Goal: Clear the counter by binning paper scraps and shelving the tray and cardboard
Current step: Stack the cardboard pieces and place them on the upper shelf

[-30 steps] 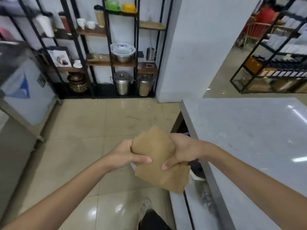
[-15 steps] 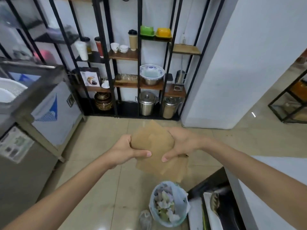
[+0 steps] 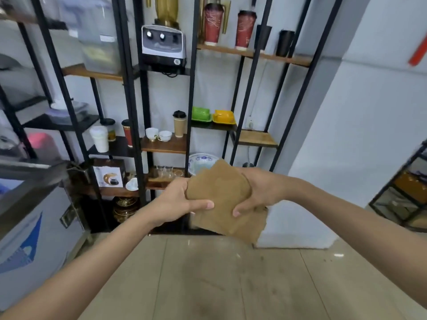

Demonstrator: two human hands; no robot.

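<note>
At the far left, a steel-fronted unit [image 3: 34, 218] with a blue triangular mark is cut off by the frame edge, and the things on the upper left shelves are too blurred to name. The black-framed shelf rack [image 3: 143, 112] fills the background, holding a blender base [image 3: 163, 46], red paper cups [image 3: 213, 24], a green dish [image 3: 201, 114] beside a yellow dish [image 3: 223, 117], and a patterned bowl [image 3: 199, 161] partly hidden behind the cardboard. The left hand [image 3: 178, 199] pinches the left edge of the brown cardboard [image 3: 221, 202], thumb laid across its front and the other fingers hidden behind. The right hand [image 3: 258, 190] grips the right edge the same way, thumb in front. The cardboard is held in the air between the two hands, in front of the lower shelves and above the tiled floor [image 3: 219, 278]; how many sheets it has cannot be told. Compared with half a second ago, the view has tilted upward: the lined bin and the desk corner have left the frame, higher shelves have come in, and the grip looks unchanged.
</note>
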